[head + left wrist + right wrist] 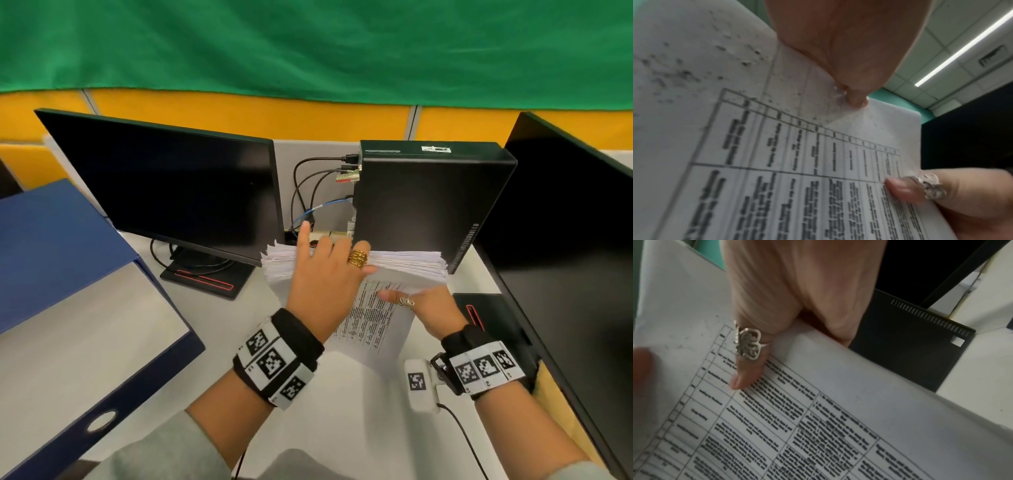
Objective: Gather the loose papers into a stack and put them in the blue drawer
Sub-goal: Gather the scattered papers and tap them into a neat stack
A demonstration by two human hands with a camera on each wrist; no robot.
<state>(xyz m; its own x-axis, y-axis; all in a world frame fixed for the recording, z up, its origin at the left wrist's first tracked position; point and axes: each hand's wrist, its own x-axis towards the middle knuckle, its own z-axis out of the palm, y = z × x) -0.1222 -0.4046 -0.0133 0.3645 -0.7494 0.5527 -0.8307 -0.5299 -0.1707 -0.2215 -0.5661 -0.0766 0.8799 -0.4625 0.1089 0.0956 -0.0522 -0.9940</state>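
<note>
- Because the paper stack [356, 270] is thick and its far edge is ragged, esp. at the left end where sheets stick out, the loose sheets could slide or fan out if it is lifted before squaring; this is my judgement only.
- The left hand [325, 274] lies over the top of the stack w/ fingers curled over the far edge, index finger raised and free; it grasps the stack from above.
- The right hand [431, 308] pinches the right side: in the right wrist view its thumb [748, 368] presses on the printed table page, other fingers go under the sheets. A thumb-only hold on top could let the lower sheets drop out.
- The stack stands tilted just in front of the black mini PC [431, 202], far edge raised toward it, near edge down on the desk [342, 411]. A push forward may knock the PC or catch its cables [308, 192].
- Long axis, as I judge: it runs away from the person toward the PC, slightly leaning right; the printed face looks up and toward the person.
- The blue drawer box [68, 308] is well to the left of the PC, beyond the left monitor [171, 192]; its opening seems narrow, so an unsquared stack could jam at the rim.
</note>
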